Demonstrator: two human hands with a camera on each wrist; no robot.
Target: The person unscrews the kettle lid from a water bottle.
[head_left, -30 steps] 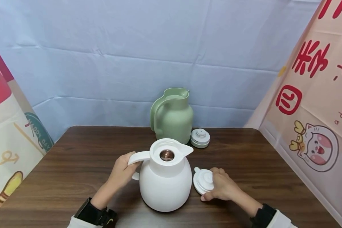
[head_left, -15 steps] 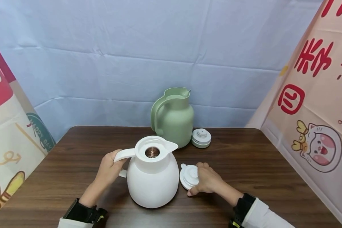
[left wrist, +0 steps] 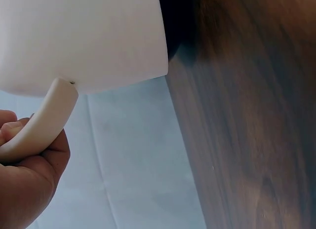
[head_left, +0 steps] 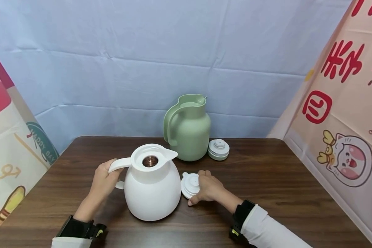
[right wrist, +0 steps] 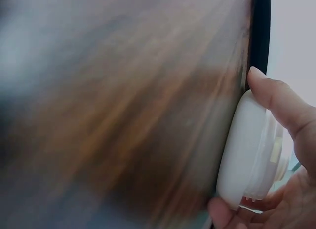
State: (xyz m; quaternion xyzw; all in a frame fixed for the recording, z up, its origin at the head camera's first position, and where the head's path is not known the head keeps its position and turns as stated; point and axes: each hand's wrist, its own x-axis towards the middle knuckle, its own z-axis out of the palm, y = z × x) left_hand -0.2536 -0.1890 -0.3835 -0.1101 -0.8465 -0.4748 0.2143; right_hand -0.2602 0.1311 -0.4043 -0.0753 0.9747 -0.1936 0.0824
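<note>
A white insulated jug [head_left: 153, 198] stands upright left of the middle of the table, its spout to the right and its round mouth uncovered, a coppery inside showing. My left hand [head_left: 103, 179] grips its handle [left wrist: 47, 118], with fingers curled round it in the left wrist view. Just right of the jug lies its white lid [head_left: 190, 184], a small tab at its far edge. My right hand [head_left: 209, 187] holds this lid by the rim, thumb at the near side and fingers at the far side; the right wrist view shows the lid [right wrist: 247, 145] between them, close to the tabletop.
A green jug [head_left: 190, 132] stands at the back of the dark wooden table [head_left: 260, 165], handle to the left. Beside it sits a white and green lid [head_left: 218, 150]. Behind hangs a pale blue cloth [head_left: 127, 69], with printed cloths at both sides.
The white jug and its lid have both moved left across the table, with my hands keeping hold of them. The green jug and its lid have stayed in place.
</note>
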